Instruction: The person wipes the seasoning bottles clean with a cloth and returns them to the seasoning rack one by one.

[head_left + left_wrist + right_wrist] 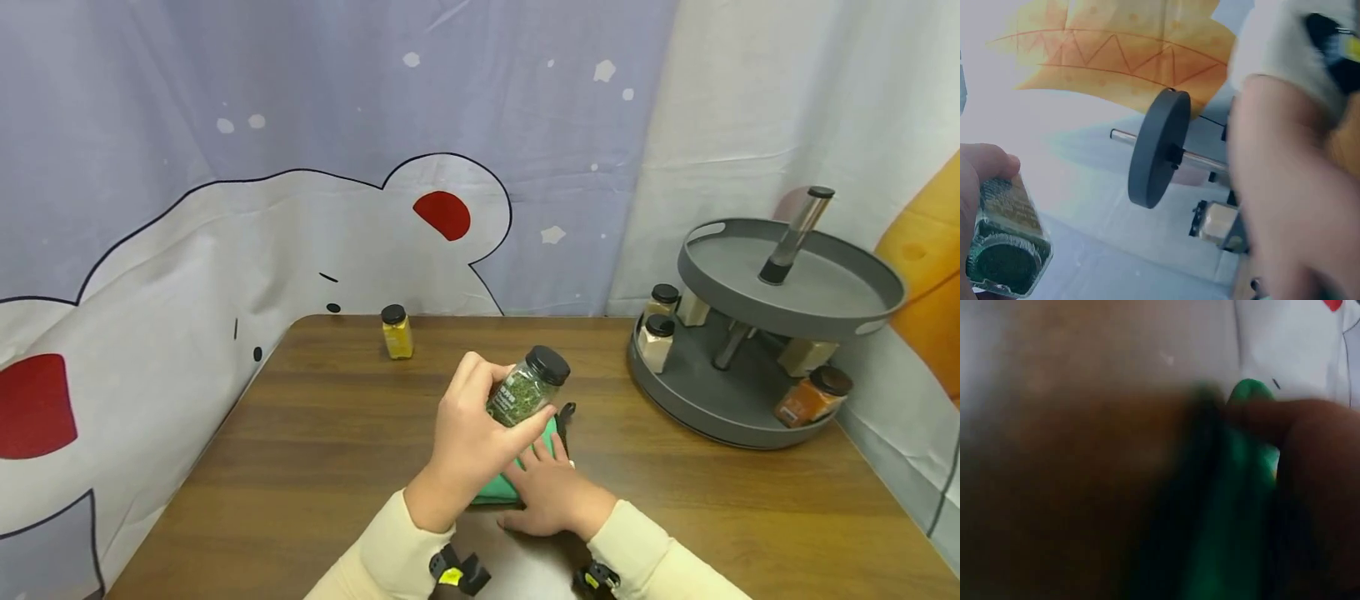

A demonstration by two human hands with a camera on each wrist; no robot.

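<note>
A clear jar of green dried herbs with a black lid [521, 398] is held above the table in my left hand [467, 429], fingers and thumb around its sides. It is tilted, lid up and to the right. The left wrist view catches the jar's base [1007, 259] at its left edge. Below it, my right hand [553, 492] rests with spread fingers on a folded green cloth [497, 490], which has a dark loop at its far end. In the right wrist view the green cloth [1229, 512] is blurred beside that hand.
A grey two-tier round rack [783, 308] stands at the right, with several jars on its lower tier, including a tilted orange one [812, 398]. Toward the back of the wooden table is a yellow spice jar [398, 335]. A printed curtain [555, 167] hangs behind.
</note>
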